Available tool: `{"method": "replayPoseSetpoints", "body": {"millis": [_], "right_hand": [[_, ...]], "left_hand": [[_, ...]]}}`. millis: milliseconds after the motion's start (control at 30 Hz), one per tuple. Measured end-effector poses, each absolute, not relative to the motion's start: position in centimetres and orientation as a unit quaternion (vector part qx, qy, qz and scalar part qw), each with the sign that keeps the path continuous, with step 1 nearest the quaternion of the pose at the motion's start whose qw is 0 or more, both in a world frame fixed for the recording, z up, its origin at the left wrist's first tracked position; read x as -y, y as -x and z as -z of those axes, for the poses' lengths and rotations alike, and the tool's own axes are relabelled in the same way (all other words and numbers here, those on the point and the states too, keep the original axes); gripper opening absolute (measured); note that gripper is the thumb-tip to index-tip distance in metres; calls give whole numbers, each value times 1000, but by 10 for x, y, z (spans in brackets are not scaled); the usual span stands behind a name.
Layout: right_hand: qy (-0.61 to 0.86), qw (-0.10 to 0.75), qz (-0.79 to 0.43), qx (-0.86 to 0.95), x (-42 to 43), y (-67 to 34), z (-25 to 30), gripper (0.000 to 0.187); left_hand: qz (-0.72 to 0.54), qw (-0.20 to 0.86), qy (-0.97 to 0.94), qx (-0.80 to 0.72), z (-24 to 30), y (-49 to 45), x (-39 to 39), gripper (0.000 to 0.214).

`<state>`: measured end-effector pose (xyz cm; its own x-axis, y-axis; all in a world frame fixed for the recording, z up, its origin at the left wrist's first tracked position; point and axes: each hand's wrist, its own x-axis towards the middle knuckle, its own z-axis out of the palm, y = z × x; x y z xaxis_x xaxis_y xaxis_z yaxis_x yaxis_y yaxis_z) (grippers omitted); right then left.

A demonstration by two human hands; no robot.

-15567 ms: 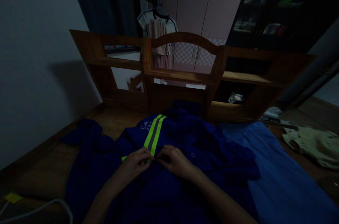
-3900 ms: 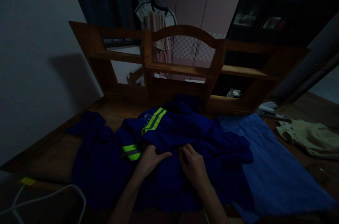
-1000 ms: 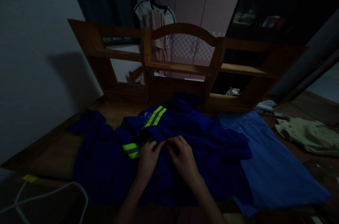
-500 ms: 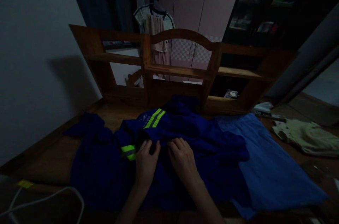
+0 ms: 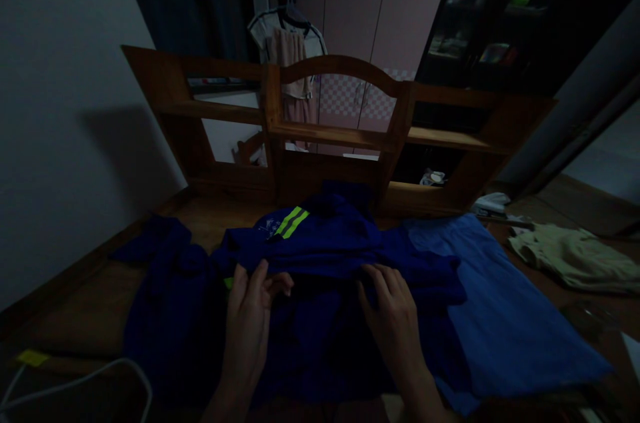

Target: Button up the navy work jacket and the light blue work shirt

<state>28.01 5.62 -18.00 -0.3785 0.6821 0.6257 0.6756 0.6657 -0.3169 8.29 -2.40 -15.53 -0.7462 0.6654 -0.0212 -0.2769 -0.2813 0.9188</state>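
Observation:
A dark blue work jacket (image 5: 320, 246) with yellow-green and grey reflective stripes lies spread and partly folded on a wooden surface (image 5: 203, 215). A straight fold runs across its middle, between my hands. At the left part of that fold is my left hand (image 5: 250, 309), open, its fingers raised and the thumb side turned inward. My right hand (image 5: 393, 303) rests at the right part of the fold, fingers bent over the cloth and thumb apart from them. Beneath the jacket's right side lies a lighter blue cloth (image 5: 510, 316). Dimness hides much of the jacket's lower part.
A wooden shelf-like headboard (image 5: 330, 136) stands behind the jacket. To the right are a pale folded garment (image 5: 575, 256) and a clear glass object (image 5: 590, 316). A white cable (image 5: 120, 363) curves at the lower left, near the wall (image 5: 65, 143).
My hands have moved apart, left hand leftward and right hand rightward. The jacket's fold between them is now straighter, and the lower left reflective stripe is mostly covered.

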Motion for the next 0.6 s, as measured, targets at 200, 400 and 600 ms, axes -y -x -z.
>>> {"method": "replayPoseSetpoints", "body": {"millis": [200,400,600], "right_hand": [[378,336,1,863,-57,-264,183,33],[378,369,-39,848,-64,-259,193,20],[349,416,-109,833,-60,-264,188,25]], "left_hand": [[-782,321,-192,-499,165,-86,30,21],[-804,139,-173,-552,172,-75,52,33],[-618,-12,-470,-630,173,-101,52,22]]}}
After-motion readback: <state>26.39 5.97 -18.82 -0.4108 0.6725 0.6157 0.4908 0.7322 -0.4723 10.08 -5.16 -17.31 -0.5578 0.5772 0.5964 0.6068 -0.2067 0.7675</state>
